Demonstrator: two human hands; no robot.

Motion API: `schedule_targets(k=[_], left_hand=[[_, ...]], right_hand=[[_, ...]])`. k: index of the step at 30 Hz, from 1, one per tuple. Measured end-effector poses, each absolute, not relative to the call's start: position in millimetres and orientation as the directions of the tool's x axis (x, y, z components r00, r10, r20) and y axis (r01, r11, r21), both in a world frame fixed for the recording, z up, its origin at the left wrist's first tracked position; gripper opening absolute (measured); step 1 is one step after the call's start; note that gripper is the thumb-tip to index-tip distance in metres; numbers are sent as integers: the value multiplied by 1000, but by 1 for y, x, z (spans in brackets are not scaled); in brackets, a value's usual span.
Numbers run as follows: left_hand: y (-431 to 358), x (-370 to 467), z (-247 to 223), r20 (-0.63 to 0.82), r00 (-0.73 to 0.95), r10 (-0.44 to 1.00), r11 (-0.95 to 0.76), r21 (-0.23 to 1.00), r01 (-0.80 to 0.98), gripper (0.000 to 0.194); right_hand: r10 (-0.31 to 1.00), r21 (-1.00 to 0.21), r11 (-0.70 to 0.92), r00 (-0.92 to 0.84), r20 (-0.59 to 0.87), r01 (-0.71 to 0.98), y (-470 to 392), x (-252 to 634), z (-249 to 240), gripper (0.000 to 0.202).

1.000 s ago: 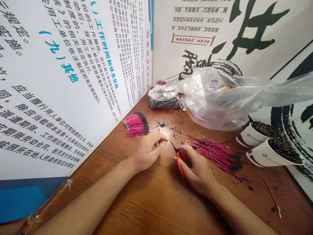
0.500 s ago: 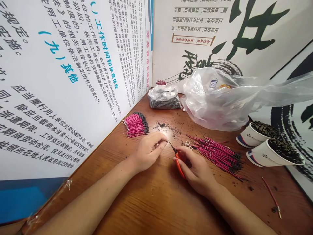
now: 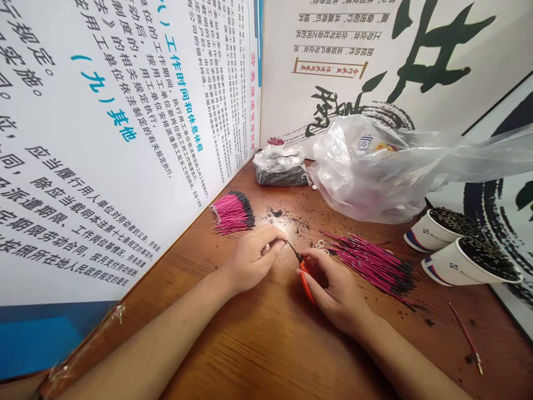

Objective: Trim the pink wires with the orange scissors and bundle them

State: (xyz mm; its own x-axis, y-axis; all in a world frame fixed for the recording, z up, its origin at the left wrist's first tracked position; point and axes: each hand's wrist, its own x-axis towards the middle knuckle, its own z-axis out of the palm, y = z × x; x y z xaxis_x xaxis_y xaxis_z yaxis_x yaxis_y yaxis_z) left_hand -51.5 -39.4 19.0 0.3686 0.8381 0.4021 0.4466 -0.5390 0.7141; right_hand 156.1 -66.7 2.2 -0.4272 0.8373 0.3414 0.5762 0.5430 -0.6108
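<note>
My right hand is closed on the orange-handled scissors, whose thin dark blades point up and left. The tips of the blades come up to the fingertips of my left hand. Thumb and forefinger of that hand are pinched together, and whatever is between them is hidden or too small to name. Right of the scissors lies a loose bundle of magenta wires with black ends. Beyond my left hand sits a neater bundle of magenta and black wires.
Dark crumbs are scattered on the wooden table. Two paper cups full of small dark pieces lean at the right. A single wire lies nearer me. A clear plastic bag and a bag of black pieces stand behind.
The whole view has shifted very slightly. Both hands keep nearly the same pose, with the scissors still at the left fingertips.
</note>
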Motion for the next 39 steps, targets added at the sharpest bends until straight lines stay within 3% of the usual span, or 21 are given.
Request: schedule_targets(k=[39], left_hand=[[-40, -51, 23, 408, 364, 837, -542, 706, 455, 20]], right_hand=[[834, -612, 549, -426, 351, 570, -67, 156, 2, 21]])
